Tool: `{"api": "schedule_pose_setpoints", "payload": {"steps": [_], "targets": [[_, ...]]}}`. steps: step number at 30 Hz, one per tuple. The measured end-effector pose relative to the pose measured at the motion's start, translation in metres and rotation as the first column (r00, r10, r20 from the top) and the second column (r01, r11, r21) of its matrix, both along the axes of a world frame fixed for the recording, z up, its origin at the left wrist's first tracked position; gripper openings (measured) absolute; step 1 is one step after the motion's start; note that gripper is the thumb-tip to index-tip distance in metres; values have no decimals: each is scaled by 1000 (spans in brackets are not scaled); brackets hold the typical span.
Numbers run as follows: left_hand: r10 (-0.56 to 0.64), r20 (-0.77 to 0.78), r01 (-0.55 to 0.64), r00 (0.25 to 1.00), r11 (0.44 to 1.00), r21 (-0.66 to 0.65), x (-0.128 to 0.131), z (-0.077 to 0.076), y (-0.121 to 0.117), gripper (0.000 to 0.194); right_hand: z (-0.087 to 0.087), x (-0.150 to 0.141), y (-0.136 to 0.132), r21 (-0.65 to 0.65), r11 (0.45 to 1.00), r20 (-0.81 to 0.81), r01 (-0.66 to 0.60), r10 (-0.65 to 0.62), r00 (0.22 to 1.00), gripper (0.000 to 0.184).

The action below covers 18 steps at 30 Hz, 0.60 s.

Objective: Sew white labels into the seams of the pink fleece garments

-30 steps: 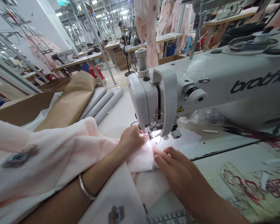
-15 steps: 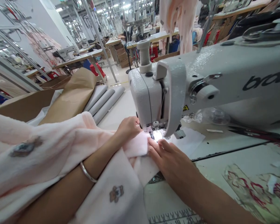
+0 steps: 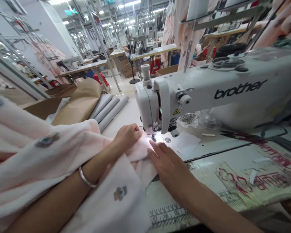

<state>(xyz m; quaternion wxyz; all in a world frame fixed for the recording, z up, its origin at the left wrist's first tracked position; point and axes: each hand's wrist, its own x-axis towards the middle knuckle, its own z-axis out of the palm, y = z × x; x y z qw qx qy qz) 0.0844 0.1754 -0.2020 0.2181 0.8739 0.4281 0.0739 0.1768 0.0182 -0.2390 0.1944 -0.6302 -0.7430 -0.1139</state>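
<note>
Pale pink plush fabric [image 3: 84, 142] with small printed animal figures drapes from the left up to the needle area of a white sewing machine [image 3: 196, 87]. My left hand [image 3: 127, 137], a silver bangle on its wrist, has its fingers curled closed on the fabric left of the lit presser foot [image 3: 153, 138]. Close by on the right, my right hand [image 3: 168, 161] lies low, fingers stretched out and touching the fabric's edge just before the foot. Its fingertips are partly lost in the glare. A loose fabric flap [image 3: 121, 194] hangs toward me between my arms.
Grey rolls [image 3: 113, 110] and brown paper [image 3: 80, 100] over a cardboard box [image 3: 36, 108] stand at the left. Dark scissors [image 3: 242, 136], a white paper piece [image 3: 188, 144] and a clear plastic bag [image 3: 208, 121] lie rightward. A ruler strip [image 3: 169, 215] runs along the table's front.
The view has pulled back and turned right, showing more of the machine and its thread cones. Both hands keep nearly the same places on the fabric beside the foot.
</note>
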Motion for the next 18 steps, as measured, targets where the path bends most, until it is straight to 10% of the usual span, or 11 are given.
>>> {"api": "schedule_pose_setpoints", "payload": {"steps": [7, 10, 14, 18], "targets": [[-85, 210, 147, 974, 942, -303, -78, 86, -107, 26, 42, -50, -54, 291, 955, -526, -60, 213, 824, 36], [-81, 164, 131, 983, 937, -324, -92, 98, -137, 18, 52, -52, -71, 122, 991, -829, -50, 129, 544, 11], [-74, 137, 118, 988, 930, -349, -90, 104, -148, 20, 64, -36, -83, -173, 936, -985, -308, -170, 37, 24], [-91, 141, 141, 986, 905, -401, -80, 105, -147, 21, 66, -21, -92, -151, 886, -971, -438, -216, -101, 27]]}}
